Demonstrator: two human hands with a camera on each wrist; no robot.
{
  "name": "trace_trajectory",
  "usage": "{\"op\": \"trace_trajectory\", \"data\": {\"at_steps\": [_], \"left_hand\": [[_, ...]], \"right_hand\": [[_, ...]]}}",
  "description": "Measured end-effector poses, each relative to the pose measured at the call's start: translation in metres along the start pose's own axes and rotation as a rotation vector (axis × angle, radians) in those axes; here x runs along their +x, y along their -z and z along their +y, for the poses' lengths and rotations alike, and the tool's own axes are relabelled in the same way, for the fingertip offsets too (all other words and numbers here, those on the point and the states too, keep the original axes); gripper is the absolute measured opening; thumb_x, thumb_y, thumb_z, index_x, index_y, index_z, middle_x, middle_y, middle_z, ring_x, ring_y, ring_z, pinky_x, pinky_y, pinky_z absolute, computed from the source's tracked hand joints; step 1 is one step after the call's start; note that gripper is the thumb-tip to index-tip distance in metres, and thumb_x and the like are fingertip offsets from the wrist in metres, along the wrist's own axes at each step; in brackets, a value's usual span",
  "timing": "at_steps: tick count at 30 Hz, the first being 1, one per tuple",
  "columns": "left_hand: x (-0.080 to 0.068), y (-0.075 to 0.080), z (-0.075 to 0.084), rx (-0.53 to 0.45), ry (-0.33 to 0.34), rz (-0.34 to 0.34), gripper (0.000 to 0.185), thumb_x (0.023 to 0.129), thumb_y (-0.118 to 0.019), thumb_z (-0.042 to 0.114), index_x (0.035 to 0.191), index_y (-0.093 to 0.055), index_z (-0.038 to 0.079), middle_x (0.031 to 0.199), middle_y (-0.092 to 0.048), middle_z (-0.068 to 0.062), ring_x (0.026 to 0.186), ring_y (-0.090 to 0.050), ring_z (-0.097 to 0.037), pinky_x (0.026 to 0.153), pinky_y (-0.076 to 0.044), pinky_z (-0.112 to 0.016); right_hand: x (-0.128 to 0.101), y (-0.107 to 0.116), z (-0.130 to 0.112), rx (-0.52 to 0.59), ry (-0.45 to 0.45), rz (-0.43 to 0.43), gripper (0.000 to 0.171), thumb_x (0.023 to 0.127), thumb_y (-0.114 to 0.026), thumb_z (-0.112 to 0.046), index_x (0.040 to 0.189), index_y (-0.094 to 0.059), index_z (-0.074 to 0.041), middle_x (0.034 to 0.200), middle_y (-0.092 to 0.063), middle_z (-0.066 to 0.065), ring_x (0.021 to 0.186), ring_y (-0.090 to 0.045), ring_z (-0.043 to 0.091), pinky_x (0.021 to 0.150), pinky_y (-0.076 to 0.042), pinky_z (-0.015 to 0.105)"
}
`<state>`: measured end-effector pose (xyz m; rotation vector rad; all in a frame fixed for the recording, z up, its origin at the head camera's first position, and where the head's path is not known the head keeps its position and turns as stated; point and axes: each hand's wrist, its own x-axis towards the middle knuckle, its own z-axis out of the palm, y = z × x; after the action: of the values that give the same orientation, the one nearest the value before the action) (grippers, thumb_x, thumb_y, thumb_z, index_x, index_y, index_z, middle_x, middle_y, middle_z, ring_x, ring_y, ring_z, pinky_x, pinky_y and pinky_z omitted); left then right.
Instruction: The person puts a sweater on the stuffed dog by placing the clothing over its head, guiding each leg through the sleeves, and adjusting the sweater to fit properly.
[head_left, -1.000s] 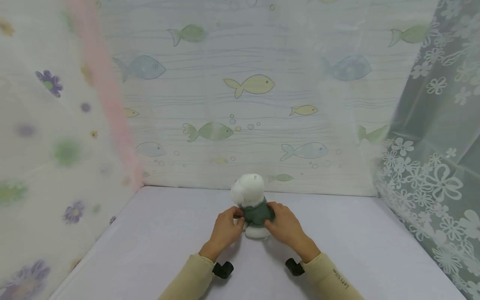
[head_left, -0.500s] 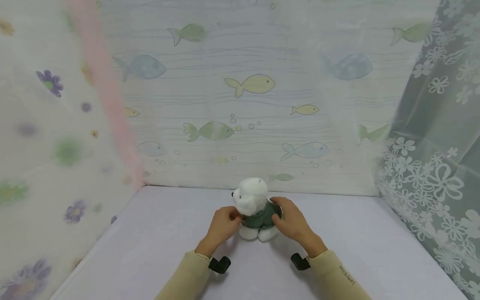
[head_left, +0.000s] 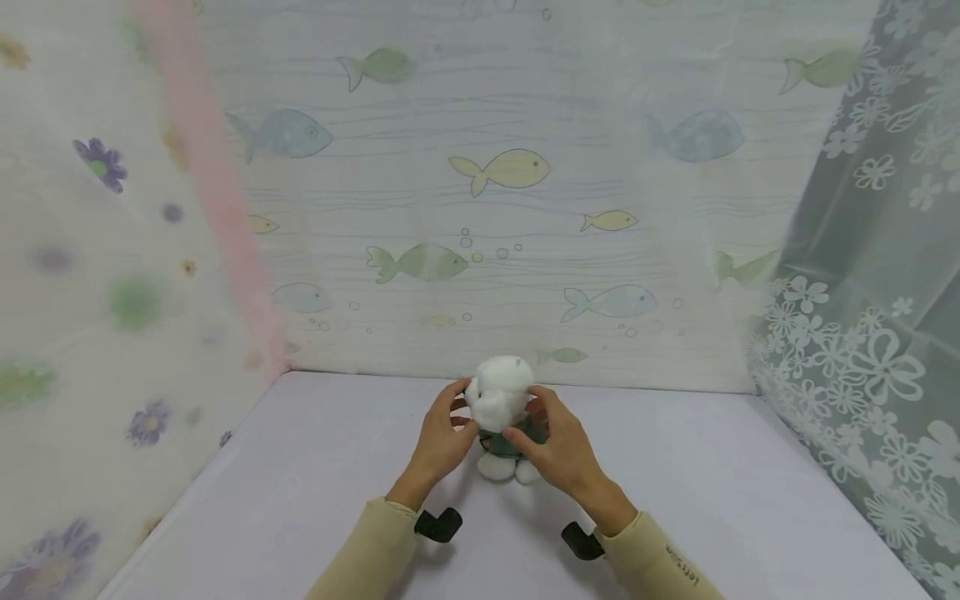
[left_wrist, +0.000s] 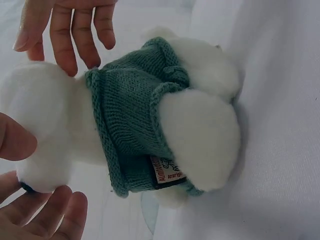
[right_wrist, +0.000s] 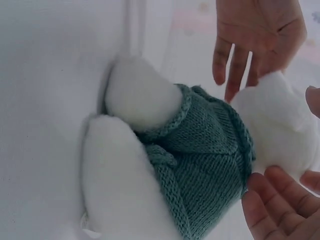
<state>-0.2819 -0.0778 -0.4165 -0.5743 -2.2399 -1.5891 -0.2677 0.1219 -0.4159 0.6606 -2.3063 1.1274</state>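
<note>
A white stuffed animal point(head_left: 498, 379) in a green knitted sweater point(left_wrist: 130, 110) sits upright on the white table. Its rounded feet point(left_wrist: 205, 145) rest on the tabletop, and a printed label point(left_wrist: 167, 171) shows at the sweater's hem. My left hand point(head_left: 441, 437) holds the left side of its head, thumb on one side of the muzzle and fingers on the other. From the right, my right hand point(head_left: 561, 442) cups the head and neck with spread fingers and thumb. Part of the sweater is hidden behind the right hand. A dark spot point(left_wrist: 25, 187) shows beside the left fingers.
A fish-print curtain point(head_left: 495, 250) hangs behind the table point(head_left: 322, 483). Flower-patterned sheets stand on the left point(head_left: 127, 350) and on the right point(head_left: 862, 333). Black wrist cameras sit at the left cuff point(head_left: 438, 525) and the right cuff point(head_left: 581, 540).
The toy has turned so its muzzle and both feet face more toward me. Both hands have moved up from the sweater to the head.
</note>
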Motion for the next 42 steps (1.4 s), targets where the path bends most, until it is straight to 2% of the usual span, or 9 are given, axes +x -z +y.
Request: {"op": "trace_trajectory", "data": {"at_steps": [4,11,16,21,24,28,32,36,42], "left_hand": [[0.002,-0.003,-0.010,-0.006,-0.026,0.041,0.050,0.086,-0.063,0.000,0.134,-0.048,0.004,0.129,-0.052,-0.014,0.107,-0.057,-0.029,0.081,-0.051,-0.043],[0.000,-0.007,-0.007,0.041,-0.075,0.082,0.030,0.083,-0.060,-0.002,0.112,-0.056,0.005,0.107,-0.056,-0.008,0.089,-0.059,-0.020,0.076,-0.052,-0.037],[-0.004,-0.015,-0.002,0.062,-0.120,0.077,0.028,0.081,-0.056,-0.008,0.104,-0.057,0.007,0.100,-0.055,-0.005,0.083,-0.059,-0.017,0.071,-0.051,-0.031],[-0.008,-0.021,0.004,0.075,-0.152,0.063,0.021,0.083,-0.055,-0.007,0.095,-0.059,0.009,0.089,-0.059,0.000,0.077,-0.059,-0.011,0.067,-0.051,-0.028],[-0.007,-0.022,0.006,0.093,-0.166,0.102,0.017,0.085,-0.055,-0.005,0.092,-0.060,0.009,0.085,-0.060,0.000,0.075,-0.059,-0.010,0.065,-0.051,-0.027],[-0.004,-0.019,0.004,0.140,-0.163,0.160,0.021,0.083,-0.057,-0.005,0.102,-0.060,0.005,0.091,-0.056,-0.007,0.078,-0.056,-0.017,0.066,-0.051,-0.034],[-0.002,-0.016,0.000,0.154,-0.124,0.075,0.045,0.083,-0.062,-0.001,0.127,-0.052,0.005,0.110,-0.053,-0.010,0.093,-0.054,-0.025,0.074,-0.049,-0.042],[-0.002,-0.014,-0.002,0.148,-0.106,-0.037,0.059,0.086,-0.063,0.002,0.140,-0.043,0.010,0.126,-0.052,-0.008,0.109,-0.053,-0.023,0.079,-0.049,-0.042],[-0.002,-0.014,-0.001,0.133,-0.104,-0.041,0.055,0.082,-0.070,0.004,0.132,-0.049,0.011,0.114,-0.058,-0.003,0.101,-0.057,-0.017,0.079,-0.050,-0.037]], "right_hand": [[0.000,0.000,0.000,0.001,0.018,0.016,0.065,0.082,-0.076,-0.034,0.133,-0.046,-0.008,0.102,-0.062,0.009,0.090,-0.062,0.023,0.073,-0.053,0.042],[0.003,0.003,0.007,0.005,0.017,0.050,0.065,0.081,-0.077,-0.031,0.132,-0.046,-0.006,0.100,-0.062,0.006,0.091,-0.060,0.020,0.073,-0.053,0.041],[0.004,0.010,0.015,0.019,-0.023,0.025,0.057,0.086,-0.070,-0.022,0.135,-0.045,-0.008,0.105,-0.062,0.006,0.095,-0.058,0.016,0.077,-0.052,0.039],[0.005,0.019,0.023,0.051,-0.054,-0.012,0.055,0.085,-0.059,-0.011,0.139,-0.044,-0.014,0.118,-0.061,0.009,0.102,-0.059,0.021,0.082,-0.050,0.044],[0.007,0.024,0.025,0.030,-0.049,-0.029,0.056,0.084,-0.057,-0.009,0.138,-0.045,-0.014,0.122,-0.060,0.008,0.104,-0.059,0.022,0.084,-0.050,0.046],[0.008,0.028,0.022,-0.030,-0.033,0.022,0.046,0.081,-0.061,-0.009,0.127,-0.053,-0.008,0.101,-0.060,0.006,0.090,-0.057,0.018,0.077,-0.050,0.040],[0.007,0.031,0.014,-0.066,-0.095,0.034,0.041,0.078,-0.063,-0.012,0.118,-0.055,-0.009,0.076,-0.052,0.000,0.067,-0.050,0.015,0.058,-0.044,0.031],[0.005,0.032,0.006,-0.118,-0.125,-0.060,0.053,0.079,-0.069,-0.023,0.126,-0.049,-0.011,0.076,-0.055,-0.003,0.066,-0.054,0.013,0.055,-0.043,0.028],[0.005,0.032,0.005,-0.142,-0.100,-0.142,0.076,0.075,-0.081,-0.032,0.136,-0.042,-0.010,0.087,-0.057,-0.003,0.076,-0.055,0.012,0.061,-0.045,0.028]]}}
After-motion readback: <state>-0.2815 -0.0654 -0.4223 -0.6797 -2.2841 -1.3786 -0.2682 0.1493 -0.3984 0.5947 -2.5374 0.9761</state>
